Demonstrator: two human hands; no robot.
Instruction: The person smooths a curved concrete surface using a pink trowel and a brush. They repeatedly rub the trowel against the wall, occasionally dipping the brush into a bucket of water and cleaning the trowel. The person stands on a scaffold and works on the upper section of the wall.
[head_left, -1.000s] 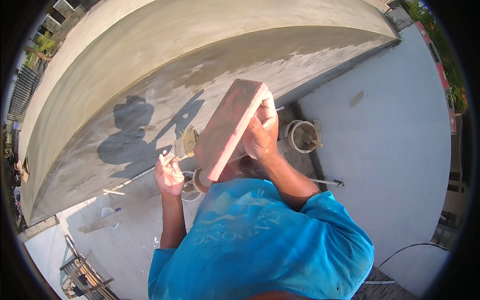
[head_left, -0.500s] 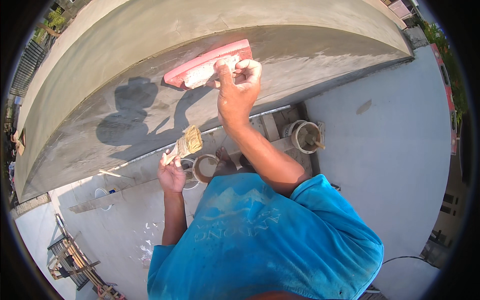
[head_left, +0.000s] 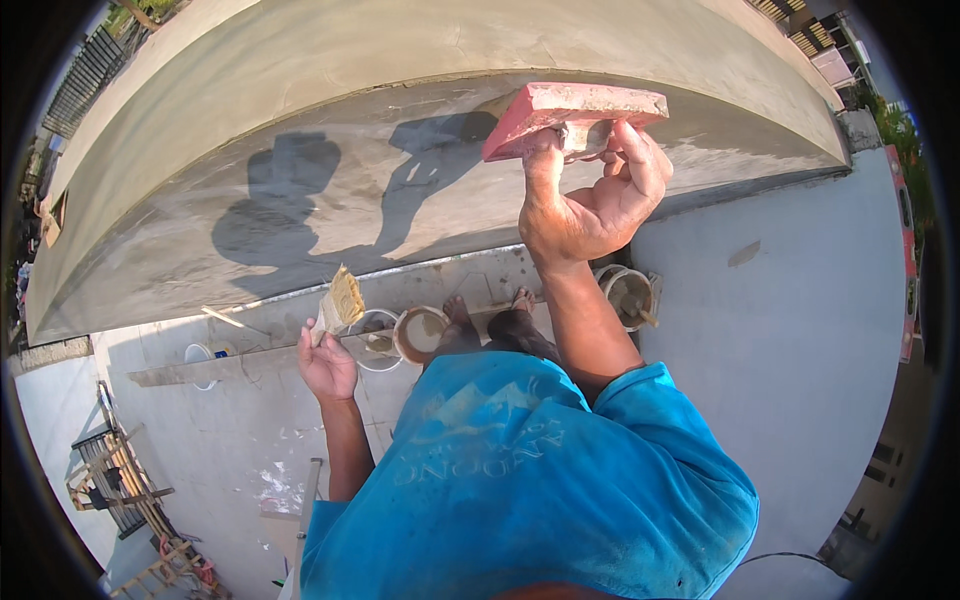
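My right hand (head_left: 595, 212) grips a pinkish-red plastering float (head_left: 570, 112) by the handle on its back. Held tilted, the float shows its mortar-smeared edge; whether it touches the wall I cannot tell. Damp grey plaster covers the curved wall face (head_left: 340, 215), where the shadow of my head and arm falls. Lower left, my left hand (head_left: 328, 370) pinches a wide, worn paintbrush (head_left: 341, 303), its yellowish bristles pointing up and crusted with mortar. The brush is apart from the wall.
Near my feet stands a bucket (head_left: 402, 334) of cloudy liquid, with a white pail (head_left: 366, 361) beside it. Another bucket (head_left: 609, 275) with mortar and a tool handle is at right. A long plank (head_left: 200, 373) lies left. Wooden poles (head_left: 130, 470) are piled lower left.
My right hand has moved right with the float, tilting it from lying along the wall face. My left hand has shifted slightly left and down, the brush now more upright.
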